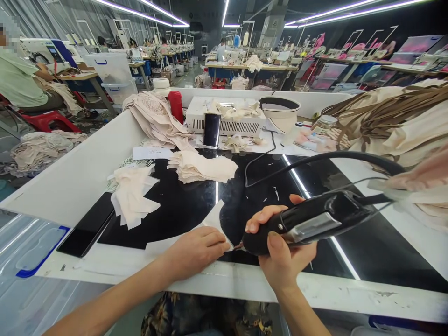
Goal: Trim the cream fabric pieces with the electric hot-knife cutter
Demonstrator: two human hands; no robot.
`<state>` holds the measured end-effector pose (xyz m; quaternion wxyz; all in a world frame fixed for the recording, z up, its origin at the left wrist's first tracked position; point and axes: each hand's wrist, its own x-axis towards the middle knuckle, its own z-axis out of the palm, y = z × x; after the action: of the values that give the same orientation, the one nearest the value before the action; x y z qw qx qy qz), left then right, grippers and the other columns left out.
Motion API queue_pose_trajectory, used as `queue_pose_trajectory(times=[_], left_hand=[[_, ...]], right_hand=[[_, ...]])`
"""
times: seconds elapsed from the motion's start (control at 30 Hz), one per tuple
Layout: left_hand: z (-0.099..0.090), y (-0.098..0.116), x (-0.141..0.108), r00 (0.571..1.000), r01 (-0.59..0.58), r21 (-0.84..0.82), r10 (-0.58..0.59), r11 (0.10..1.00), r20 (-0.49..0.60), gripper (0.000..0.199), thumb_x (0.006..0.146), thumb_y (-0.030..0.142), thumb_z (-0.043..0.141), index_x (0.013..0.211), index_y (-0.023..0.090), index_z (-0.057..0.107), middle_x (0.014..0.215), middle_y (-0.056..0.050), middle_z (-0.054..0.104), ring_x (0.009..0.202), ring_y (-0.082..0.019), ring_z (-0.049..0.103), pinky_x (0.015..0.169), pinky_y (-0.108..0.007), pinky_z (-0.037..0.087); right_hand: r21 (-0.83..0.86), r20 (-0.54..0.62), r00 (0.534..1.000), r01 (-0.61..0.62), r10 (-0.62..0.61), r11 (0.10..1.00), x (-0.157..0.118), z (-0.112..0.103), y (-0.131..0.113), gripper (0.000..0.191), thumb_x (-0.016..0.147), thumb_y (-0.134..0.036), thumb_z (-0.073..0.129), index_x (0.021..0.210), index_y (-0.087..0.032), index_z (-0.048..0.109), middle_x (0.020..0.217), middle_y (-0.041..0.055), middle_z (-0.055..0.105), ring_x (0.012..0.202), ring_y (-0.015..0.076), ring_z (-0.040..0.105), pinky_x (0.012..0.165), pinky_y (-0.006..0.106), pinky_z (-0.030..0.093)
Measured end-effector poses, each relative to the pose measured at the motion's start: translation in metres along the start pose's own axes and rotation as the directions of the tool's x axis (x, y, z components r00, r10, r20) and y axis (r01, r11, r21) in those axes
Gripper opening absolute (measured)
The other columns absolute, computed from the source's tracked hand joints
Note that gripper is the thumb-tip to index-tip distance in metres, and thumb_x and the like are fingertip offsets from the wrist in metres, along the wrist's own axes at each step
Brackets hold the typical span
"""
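- One head-worn camera looks forward and down from above the near edge of a glossy black table panel (241, 203).
- Bare left hand (201, 249) and bare right hand (283, 266) show close, lower centre.
- The wide view reaches far back, long white ceiling lights (225, 12) crossing the top.

The black board (171, 212) was smooth and shiny, like glass. The tool (296, 218) I held over it looked like black plastic, with a shiny metal strip (313, 227). The pale stack (206, 168) on the board was matt cloth. Behind the board, the red bottle (175, 106) looked like smooth plastic, and the white box (241, 127) like painted metal.
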<state>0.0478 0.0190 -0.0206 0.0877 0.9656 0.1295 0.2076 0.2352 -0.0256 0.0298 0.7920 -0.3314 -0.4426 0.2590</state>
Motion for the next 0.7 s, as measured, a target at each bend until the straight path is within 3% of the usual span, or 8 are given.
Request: queue_pose_trajectory(times=[0.7], left_hand=[[-0.013, 0.007, -0.004, 1.000, 0.025, 0.029, -0.025, 0.999, -0.005, 0.024, 0.109, 0.010, 0.047, 0.123, 0.015, 0.066, 0.116, -0.010, 0.066, 0.104, -0.022, 0.063, 0.100, -0.039, 0.056]], right_hand=[[0.024, 0.032, 0.999, -0.017, 0.016, 1.000, -0.006, 0.002, -0.003, 0.054, 0.090, -0.028, 0.078, 0.139, -0.030, 0.055, 0.088, -0.0019, 0.066, 0.065, 0.0161, 0.064, 0.058, 0.033, 0.057]])
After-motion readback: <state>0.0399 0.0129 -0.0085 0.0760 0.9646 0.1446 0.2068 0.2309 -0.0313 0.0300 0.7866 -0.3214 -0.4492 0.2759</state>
